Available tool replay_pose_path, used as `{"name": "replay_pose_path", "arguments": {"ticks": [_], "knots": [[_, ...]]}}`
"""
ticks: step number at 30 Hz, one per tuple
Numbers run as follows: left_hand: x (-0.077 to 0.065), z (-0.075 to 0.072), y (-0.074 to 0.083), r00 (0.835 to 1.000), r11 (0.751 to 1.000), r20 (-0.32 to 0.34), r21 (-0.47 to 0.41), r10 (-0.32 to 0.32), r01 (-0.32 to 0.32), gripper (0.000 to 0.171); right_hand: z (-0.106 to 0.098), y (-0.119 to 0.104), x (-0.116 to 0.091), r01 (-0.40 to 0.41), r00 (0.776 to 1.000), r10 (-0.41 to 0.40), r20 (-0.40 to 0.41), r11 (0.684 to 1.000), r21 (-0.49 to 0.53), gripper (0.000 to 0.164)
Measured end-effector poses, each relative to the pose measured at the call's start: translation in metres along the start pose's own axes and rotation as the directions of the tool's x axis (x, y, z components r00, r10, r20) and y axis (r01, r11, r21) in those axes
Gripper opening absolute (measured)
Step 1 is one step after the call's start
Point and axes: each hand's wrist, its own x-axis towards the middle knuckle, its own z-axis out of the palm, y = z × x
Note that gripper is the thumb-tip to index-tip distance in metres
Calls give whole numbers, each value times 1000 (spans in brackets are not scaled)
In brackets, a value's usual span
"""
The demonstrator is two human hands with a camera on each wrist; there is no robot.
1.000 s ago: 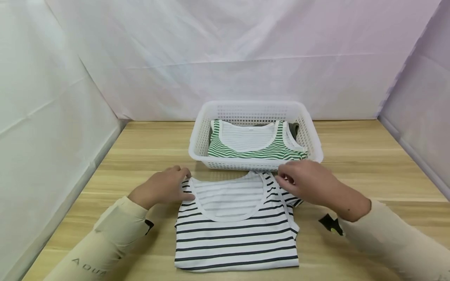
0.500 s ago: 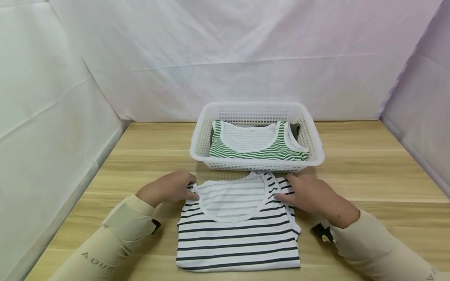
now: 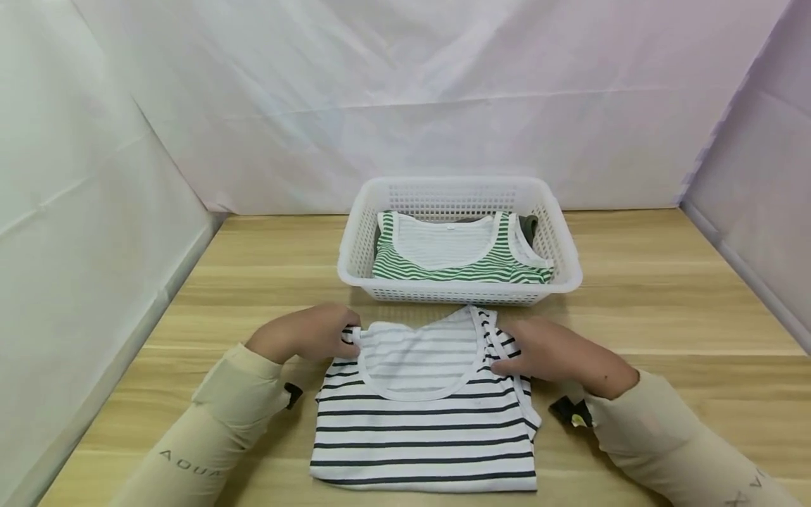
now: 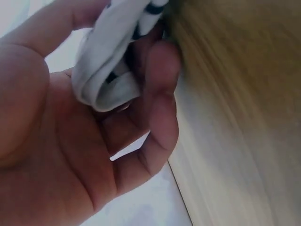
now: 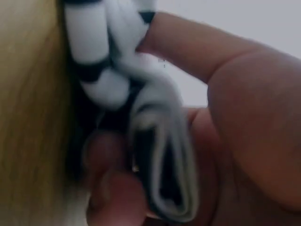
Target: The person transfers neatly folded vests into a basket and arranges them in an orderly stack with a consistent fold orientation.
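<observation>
A black-and-white striped tank top (image 3: 424, 436) lies folded on the wooden table, its scooped neckline towards the basket. At its left shoulder strap, my left hand (image 3: 313, 334) pinches the cloth between thumb and fingers. In the left wrist view the folded strap (image 4: 106, 61) sits between the thumb and curled fingers. My right hand (image 3: 548, 352) grips the other shoulder, thumb on top. The right wrist view shows layered striped cloth (image 5: 160, 141) between that thumb and the fingers curled under it. Most fingertips are hidden in the head view.
Just behind the top stands a white plastic basket (image 3: 355, 260). Inside it lies a green-and-white striped tank top (image 3: 443, 271), with a dark green cloth (image 3: 529, 227) partly showing beneath. White sheets (image 3: 443, 91) hang behind the wooden table (image 3: 646, 296) and at both sides.
My right hand has come down onto the right shoulder of the striped tank top and taken hold of it. My left hand has shifted slightly inward on its strap. The neckline now bunches a little.
</observation>
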Motion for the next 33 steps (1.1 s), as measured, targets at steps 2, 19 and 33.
{"name": "replay_pose_path", "arguments": {"ticks": [2, 19, 33], "knots": [[1, 0, -3, 1000, 1000, -10, -20, -3, 3, 12, -1, 0, 0, 34, 998, -34, 47, 999, 17, 28], [-10, -5, -3, 979, 902, 14, -390, 205, -184, 35, -20, -4, -14, 215, 971, -231, 60, 955, 205, 28], [-4, -4, -8, 978, 843, -140, -497, 157, -206, 40, -23, -1, -17, 225, 973, -228, -29, 917, 329, 25]]}}
